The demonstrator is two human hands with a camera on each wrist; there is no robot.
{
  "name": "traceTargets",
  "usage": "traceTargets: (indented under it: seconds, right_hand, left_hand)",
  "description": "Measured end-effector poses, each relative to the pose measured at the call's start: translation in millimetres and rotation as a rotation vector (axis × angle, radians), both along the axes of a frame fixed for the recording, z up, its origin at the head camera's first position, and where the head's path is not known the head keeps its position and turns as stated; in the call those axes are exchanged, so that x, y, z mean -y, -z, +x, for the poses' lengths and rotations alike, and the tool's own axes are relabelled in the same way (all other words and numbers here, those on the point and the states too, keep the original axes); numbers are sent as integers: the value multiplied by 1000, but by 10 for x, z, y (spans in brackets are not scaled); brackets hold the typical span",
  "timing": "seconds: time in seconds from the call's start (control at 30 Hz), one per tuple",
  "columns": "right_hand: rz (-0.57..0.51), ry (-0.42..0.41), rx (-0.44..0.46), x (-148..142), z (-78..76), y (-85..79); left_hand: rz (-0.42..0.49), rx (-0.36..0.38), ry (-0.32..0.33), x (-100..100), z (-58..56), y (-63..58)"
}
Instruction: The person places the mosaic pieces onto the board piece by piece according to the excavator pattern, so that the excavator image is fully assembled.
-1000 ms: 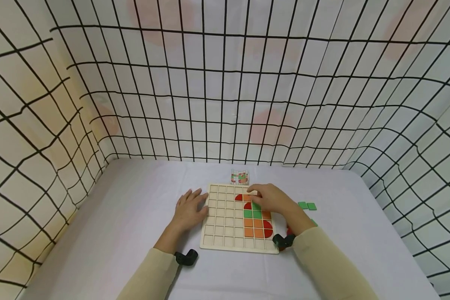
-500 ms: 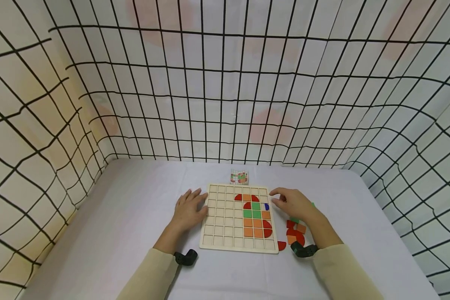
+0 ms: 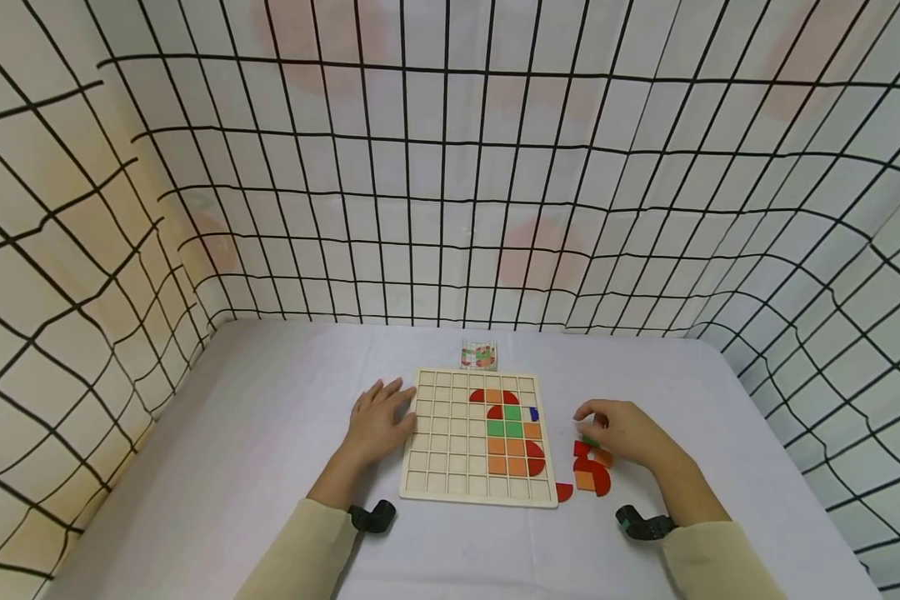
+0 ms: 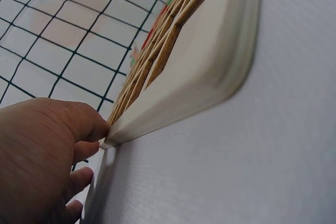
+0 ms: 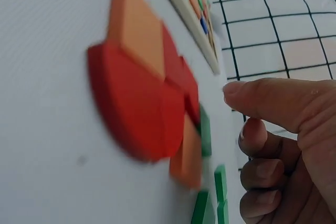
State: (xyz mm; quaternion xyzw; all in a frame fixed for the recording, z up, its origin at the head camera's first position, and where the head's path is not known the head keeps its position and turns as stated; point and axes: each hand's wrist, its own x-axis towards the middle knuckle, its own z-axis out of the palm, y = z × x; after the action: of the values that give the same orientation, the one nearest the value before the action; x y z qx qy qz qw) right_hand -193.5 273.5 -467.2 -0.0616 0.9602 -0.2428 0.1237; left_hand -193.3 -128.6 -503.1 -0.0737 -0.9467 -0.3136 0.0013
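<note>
In the head view, a wooden grid board (image 3: 450,458) lies on the table with colored tiles in its right part: orange, green and red ones, plus a small blue piece (image 3: 534,414). My left hand (image 3: 375,421) rests at the board's left edge; the left wrist view has its thumb (image 4: 86,121) touching the rim. To the right of the board, my right hand (image 3: 622,429) hovers over loose tiles, fingers loosely bent, nothing seen between them. Below it lie red quarter-round pieces (image 5: 131,103), an orange square (image 5: 139,30) and green tiles (image 5: 205,129), some partly hidden by the hand.
A small printed pattern card (image 3: 479,355) stands behind the board. One red quarter-round piece (image 3: 564,492) lies by the board's lower right corner. Black wire grid panels (image 3: 450,200) surround the white table (image 3: 307,358) at the back and sides.
My right hand has drawn off the board rightward and down to the loose tiles. A red piece now shows at the upper right of the pattern. My left hand has stayed put.
</note>
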Motion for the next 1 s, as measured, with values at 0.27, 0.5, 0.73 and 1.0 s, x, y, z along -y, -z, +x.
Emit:
traceTargets:
  seconds: [0.27, 0.5, 0.73, 1.0]
  right_hand:
    - [16, -29, -7, -150, 126, 34]
    - [41, -1, -13, -223, 159, 67]
    - [66, 25, -24, -249, 143, 99]
    - [44, 49, 4, -165, 110, 105]
  left_hand:
    - [-3, -3, -3, -4, -1, 3]
    - [-4, -8, 0, 4, -6, 20]
    - [-8, -8, -6, 7, -17, 26]
    - [-6, -15, -8, 5, -23, 27]
